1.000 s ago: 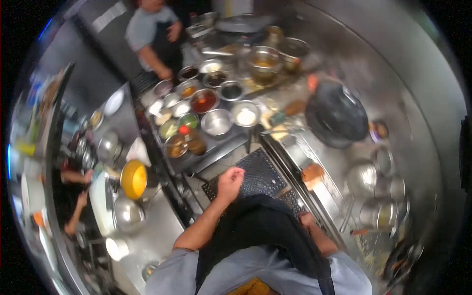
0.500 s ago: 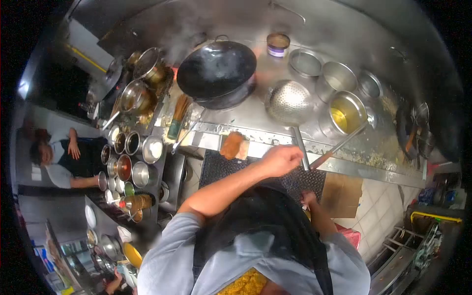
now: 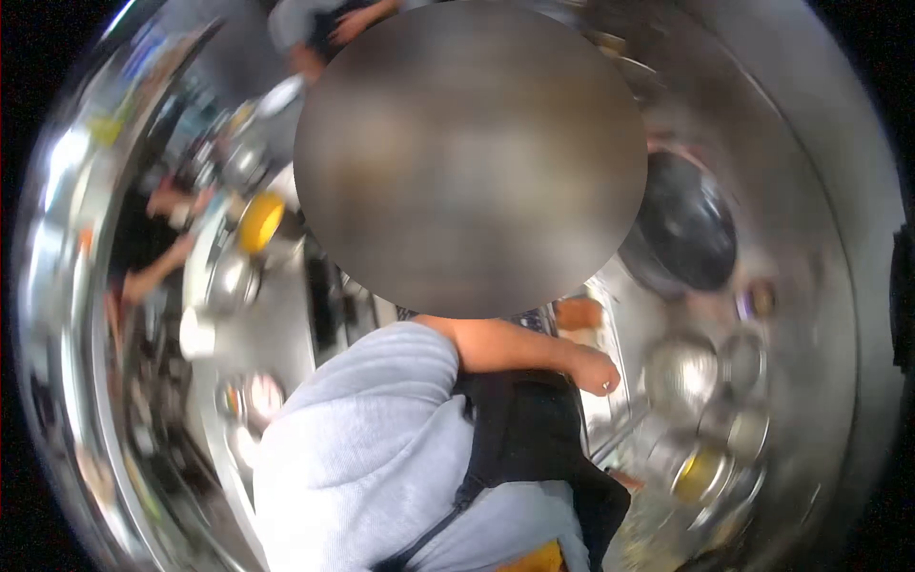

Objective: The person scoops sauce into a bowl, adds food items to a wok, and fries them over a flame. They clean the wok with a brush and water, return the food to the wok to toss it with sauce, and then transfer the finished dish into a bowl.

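Held in front of the dark apron, my left hand (image 3: 596, 370) has its fingers curled in, with a small light spot between them; what they hold, if anything, is too small to name. It is near the counter's front edge, just below an orange-brown cloth (image 3: 579, 314) and beside the handle of a perforated ladle (image 3: 681, 372). My right hand is out of sight. A large black wok (image 3: 688, 221) sits farther back on the stove.
Metal pots stand at the lower right, one with yellow liquid (image 3: 701, 475). A purple-labelled tub (image 3: 758, 299) is by the wok. At left are a yellow bowl (image 3: 261, 223), metal bowls and other people's arms. A large blurred oval hides the upper middle.
The view has swung strongly to the left, so the stove now lies at the right. My left hand stays near the counter edge; my right hand has gone out of sight.
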A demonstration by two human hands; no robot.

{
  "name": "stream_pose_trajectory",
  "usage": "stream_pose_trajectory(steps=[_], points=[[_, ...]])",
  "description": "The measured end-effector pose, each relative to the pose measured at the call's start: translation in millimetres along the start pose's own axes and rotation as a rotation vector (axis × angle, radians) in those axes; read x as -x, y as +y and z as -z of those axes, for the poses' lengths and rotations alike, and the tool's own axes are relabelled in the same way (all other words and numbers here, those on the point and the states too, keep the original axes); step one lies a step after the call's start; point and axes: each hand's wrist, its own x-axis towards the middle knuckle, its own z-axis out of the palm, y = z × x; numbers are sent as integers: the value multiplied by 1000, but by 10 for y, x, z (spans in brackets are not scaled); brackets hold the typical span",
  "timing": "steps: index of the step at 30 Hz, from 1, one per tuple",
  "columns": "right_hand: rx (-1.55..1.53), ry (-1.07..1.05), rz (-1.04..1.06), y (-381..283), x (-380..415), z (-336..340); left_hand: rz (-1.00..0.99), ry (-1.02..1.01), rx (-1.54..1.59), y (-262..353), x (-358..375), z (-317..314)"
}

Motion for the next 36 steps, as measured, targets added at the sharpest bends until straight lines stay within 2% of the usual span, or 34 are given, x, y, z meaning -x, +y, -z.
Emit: stream_pose_trajectory(steps=[2,4,6,8,10,12,14,16,20,22,23,24,25,26,27,28,30,31,33,34,36], points=[[4,-70,57,-568,-367,191,134,255,-41,-442,470,145],[48,-140,110,-1145,-678,279,425,477,145,-559,1250,464],[129,-234,178,-1702,-935,182,671,716,184,-768,2037,477],[224,-332,242,-2160,-1116,-17,826,1008,183,-1006,2830,221],[272,-389,276,-2496,-1231,-157,1118,1137,268,-684,3576,46],[321,-445,301,-2728,-1269,-326,1171,1360,260,-1050,4154,-711],[351,-483,314,-2901,-1236,-473,1346,1402,330,-770,4520,-1159],[373,-516,331,-2996,-1246,-593,1445,1335,326,-488,4641,-1443],[397,-585,372,-3088,-1133,-800,1374,1353,288,-428,4416,-1755],[359,-577,413,-2977,-1045,-776,1216,1416,191,-500,4153,-1545],[292,-521,415,-2819,-953,-748,1092,1351,321,-707,3871,-1201],[247,-513,442,-2846,-866,-762,1061,1345,465,-701,3831,-1127],[190,-506,457,-2859,-780,-779,1013,1317,413,-760,3732,-998],[161,-496,461,-2971,-613,-733,977,1308,367,-813,3635,-849],[345,-509,499,-3508,-137,-535,974,1233,344,-889,3521,-650],[295,-456,462,-3753,117,-419,986,1171,317,-944,3431,-457],[518,-270,845,-4067,364,-295,932,1038,284,-1104,3189,25],[483,-231,814,-4136,370,-273,902,1035,309,-1181,3013,293],[36,-171,754,-4295,358,-215,846,1007,294,-1332,2597,876],[2,-121,720,-4564,455,-114,814,947,284,-1465,2394,1166],[-89,133,693,-5229,626,140,724,929,-148,-1778,1826,1710]])
